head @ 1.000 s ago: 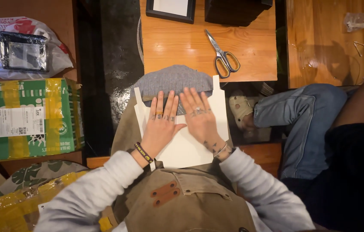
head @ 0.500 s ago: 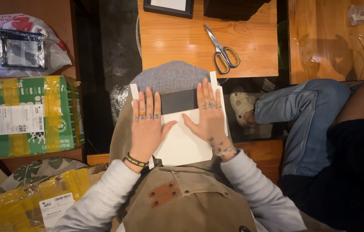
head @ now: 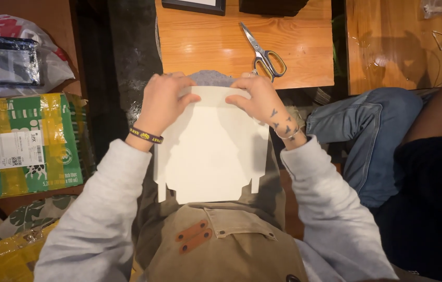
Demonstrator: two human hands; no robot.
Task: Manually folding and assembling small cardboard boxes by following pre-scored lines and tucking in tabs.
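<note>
Cardboard, a white die-cut sheet (head: 211,149) with small tabs along its sides, lies flat on the person's lap over a tan apron (head: 221,245). Its far edge is folded over a grey felt piece (head: 211,78), which peeks out beyond that edge and touches the near edge of the wooden desk (head: 205,44). The left hand (head: 163,102) grips the sheet's far left corner, fingers curled over the top and thumb pressed on the white face. The right hand (head: 260,102) pinches the far right corner the same way, fingers closed on the fold.

On the desk, scissors (head: 264,49) with yellow-lined handles lie just beyond the right hand, blades pointing away; bare wood spreads to their left. A black picture frame (head: 192,5) sits at the desk's far edge. To the left, a green carton (head: 22,141) with yellow tape stands well apart from the sheet, with a dark gap between. On the right, another person's jeans-clad knee (head: 372,125) comes close to the right forearm, leaving little room on that side.
</note>
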